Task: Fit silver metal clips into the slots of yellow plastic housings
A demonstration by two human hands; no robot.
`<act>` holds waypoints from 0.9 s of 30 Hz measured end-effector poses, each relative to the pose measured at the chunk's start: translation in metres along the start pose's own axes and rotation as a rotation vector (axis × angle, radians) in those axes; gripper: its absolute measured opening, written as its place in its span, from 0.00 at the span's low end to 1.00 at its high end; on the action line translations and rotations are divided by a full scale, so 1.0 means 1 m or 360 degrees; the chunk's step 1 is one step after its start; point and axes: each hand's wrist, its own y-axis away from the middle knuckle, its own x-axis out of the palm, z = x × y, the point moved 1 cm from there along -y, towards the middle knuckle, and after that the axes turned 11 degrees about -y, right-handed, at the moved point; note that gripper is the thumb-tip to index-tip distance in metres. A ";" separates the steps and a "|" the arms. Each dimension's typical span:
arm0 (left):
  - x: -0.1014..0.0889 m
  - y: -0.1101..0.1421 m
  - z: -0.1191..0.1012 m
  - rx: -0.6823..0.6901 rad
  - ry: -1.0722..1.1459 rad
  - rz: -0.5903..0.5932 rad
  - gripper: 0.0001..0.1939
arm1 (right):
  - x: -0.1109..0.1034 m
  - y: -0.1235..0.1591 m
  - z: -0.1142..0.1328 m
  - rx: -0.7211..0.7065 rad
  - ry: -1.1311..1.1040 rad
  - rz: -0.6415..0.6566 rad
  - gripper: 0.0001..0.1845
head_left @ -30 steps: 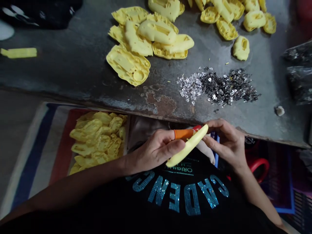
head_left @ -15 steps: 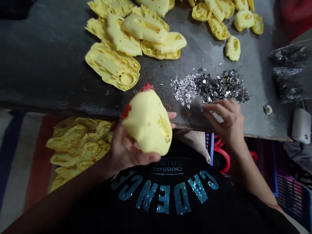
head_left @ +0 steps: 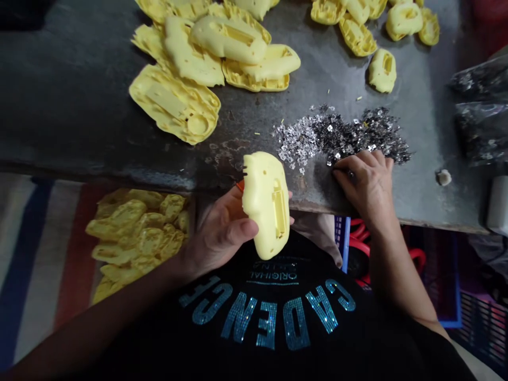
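Observation:
My left hand [head_left: 216,235] grips a yellow plastic toy shell [head_left: 264,206], thumb on its near face and fingers behind. The shell is held upright above the table's front edge, its long slot [head_left: 280,211] facing right. A sliver of orange shows behind its left side. My right hand [head_left: 369,180] rests at the near edge of a heap of small shiny metal plates [head_left: 357,132]. Its thumb and fingertips are pinched together at the tabletop; whatever lies between them is too small to make out.
Large yellow shell halves [head_left: 174,103] lie piled at the left of the dark table [head_left: 79,106]; smaller ones [head_left: 383,70] lie at the back right. Bags of metal parts [head_left: 484,129] sit at the right edge. More yellow shells [head_left: 138,227] fill a container below left.
My left hand has turned the shell, so its slotted side faces me more and the red part on top is out of sight. My right hand has lowered its fingertips to the metal plates.

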 end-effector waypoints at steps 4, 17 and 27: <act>0.013 -0.008 -0.005 0.0007 0.0045 0.0004 0.35 | 0.000 0.008 0.014 -0.0255 -0.0174 0.0135 0.08; 0.011 -0.008 0.004 -0.0286 0.0184 -0.0019 0.34 | 0.008 0.024 0.015 -0.0177 -0.0147 -0.0074 0.05; 0.020 -0.015 0.004 -0.0397 0.0291 0.0179 0.37 | -0.035 0.017 0.057 -0.0372 -0.0861 0.0095 0.07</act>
